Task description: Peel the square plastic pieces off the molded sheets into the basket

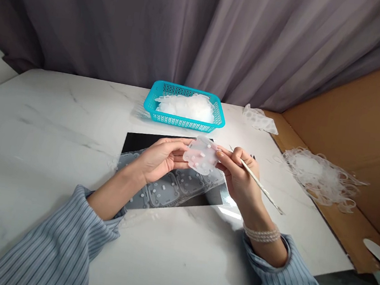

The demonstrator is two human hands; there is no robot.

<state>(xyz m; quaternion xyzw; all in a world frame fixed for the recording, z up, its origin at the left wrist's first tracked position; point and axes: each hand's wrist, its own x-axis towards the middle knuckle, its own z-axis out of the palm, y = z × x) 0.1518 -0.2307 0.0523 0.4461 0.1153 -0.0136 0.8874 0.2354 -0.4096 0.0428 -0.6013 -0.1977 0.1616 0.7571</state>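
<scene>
Head view: the left hand (159, 163) and the right hand (241, 176) meet over a black board (138, 142), holding up a translucent piece (199, 159) with small white bumps on its face, raised above the work surface. On the left hand the thumb and fingers pinch the piece's left edge, the lower fingers lying close together behind it. On the right hand the thumb presses the opposite edge, with fingers apparently backing it, while a curled finger traps a slim pale tool (258, 184) whose far end slants down past the wrist; exactly how the hidden fingertips sit, I cannot tell. Beneath the hands a translucent sheet (164, 190) with similar rounded shapes lies across the board. Beyond it stands a turquoise basket (182, 122) with a heap of whitish pieces (188, 106) inside; to the right, a tangle of thin clear strips (322, 176) lies near the cardboard (357, 118). To handle the piece well, I judge that a light grip at its rim suits best, since it looks thin and flexible and hard pressure could crease it. Even support from both sides should stop it sagging, and the tool's tip wants angling away from the face, so nothing gets scratched.
</scene>
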